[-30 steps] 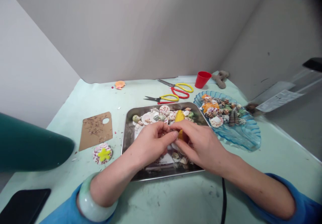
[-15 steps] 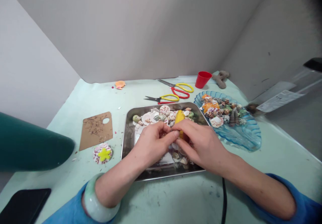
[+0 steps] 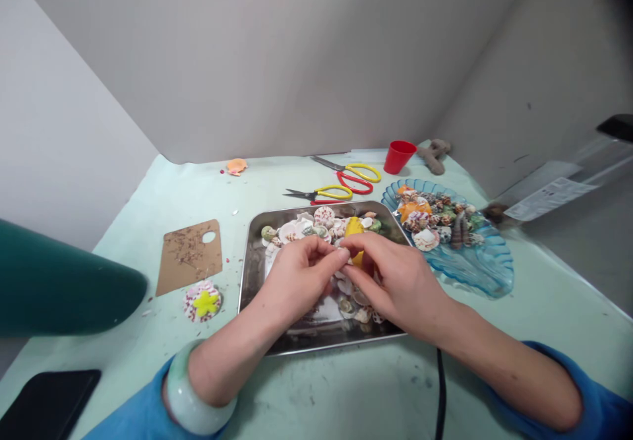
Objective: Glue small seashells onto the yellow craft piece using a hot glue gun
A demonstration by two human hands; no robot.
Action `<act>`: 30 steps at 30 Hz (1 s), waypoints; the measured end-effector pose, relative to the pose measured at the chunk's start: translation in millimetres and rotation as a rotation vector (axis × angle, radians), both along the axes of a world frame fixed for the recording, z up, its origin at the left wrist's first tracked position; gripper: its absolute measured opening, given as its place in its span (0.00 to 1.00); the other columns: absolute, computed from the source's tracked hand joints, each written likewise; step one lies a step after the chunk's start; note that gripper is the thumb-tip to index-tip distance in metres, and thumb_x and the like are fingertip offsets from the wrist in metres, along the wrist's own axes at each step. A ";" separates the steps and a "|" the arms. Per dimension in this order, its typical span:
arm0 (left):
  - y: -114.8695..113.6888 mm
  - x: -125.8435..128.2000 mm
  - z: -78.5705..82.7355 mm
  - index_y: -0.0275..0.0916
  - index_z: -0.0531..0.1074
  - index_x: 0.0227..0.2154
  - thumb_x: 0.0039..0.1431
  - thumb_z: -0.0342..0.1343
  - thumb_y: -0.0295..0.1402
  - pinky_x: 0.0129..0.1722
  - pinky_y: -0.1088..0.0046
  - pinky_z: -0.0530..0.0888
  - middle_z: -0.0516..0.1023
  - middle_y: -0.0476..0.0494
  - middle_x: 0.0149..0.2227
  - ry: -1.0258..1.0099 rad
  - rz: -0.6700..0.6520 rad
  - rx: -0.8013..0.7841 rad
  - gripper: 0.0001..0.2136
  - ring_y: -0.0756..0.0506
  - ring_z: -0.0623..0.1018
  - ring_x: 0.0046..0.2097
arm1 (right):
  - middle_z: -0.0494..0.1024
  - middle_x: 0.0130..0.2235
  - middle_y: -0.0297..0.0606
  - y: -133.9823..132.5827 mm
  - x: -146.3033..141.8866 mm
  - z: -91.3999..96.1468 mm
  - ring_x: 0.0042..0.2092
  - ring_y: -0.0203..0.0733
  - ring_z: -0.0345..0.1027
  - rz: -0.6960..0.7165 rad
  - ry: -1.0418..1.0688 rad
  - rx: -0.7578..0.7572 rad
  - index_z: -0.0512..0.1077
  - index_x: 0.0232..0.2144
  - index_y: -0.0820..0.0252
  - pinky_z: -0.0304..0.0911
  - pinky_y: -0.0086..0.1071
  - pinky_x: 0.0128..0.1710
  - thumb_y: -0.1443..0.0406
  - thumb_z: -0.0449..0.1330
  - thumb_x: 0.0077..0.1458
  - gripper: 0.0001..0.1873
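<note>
- I see a small pale piece [image 3: 338, 243] at my meeting fingertips, above the metal tray [image 3: 250, 282]; it's mostly hidden, and I judge it to be a shell.
- My left hand [image 3: 332, 252] has thumb and index drawn together, pinching it.
- My right hand [image 3: 347, 254] is curled, thumb and index tips nearly meeting around the same piece, a hollow showing behind them.
- I expect it to be light and stiff, with no give, and brittle at any thin edge.
- A smooth face would probably slip under a hard squeeze, so I'd hold it lightly by opposite edges, using finger pads rather than nails.
- The loose spotted scallop shell [image 3: 324, 216] and the yellow piece [image 3: 355, 227] lie in the tray; a dropped piece could easily get lost among such clutter.
</note>
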State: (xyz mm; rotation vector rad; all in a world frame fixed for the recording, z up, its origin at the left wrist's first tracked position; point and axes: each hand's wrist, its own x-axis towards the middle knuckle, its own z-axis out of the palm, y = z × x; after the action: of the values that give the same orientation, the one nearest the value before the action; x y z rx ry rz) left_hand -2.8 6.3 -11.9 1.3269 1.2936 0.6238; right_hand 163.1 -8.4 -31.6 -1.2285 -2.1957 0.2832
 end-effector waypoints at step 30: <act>1.2 -1.3 -7.9 0.40 0.65 0.30 0.53 0.51 0.38 0.20 0.78 0.61 0.68 0.52 0.19 0.209 -0.116 0.109 0.07 0.50 0.70 0.22 | 0.69 0.28 0.34 1.5 1.3 -7.5 0.28 0.36 0.62 0.033 -0.237 0.114 0.65 0.28 0.60 0.53 0.29 0.28 0.68 0.49 0.58 0.08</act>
State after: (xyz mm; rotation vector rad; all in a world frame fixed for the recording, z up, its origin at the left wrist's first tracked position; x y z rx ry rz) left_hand -4.1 7.5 -19.9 1.5784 1.3531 0.4902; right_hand 164.3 -7.0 -39.1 -1.2158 -2.3984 0.0243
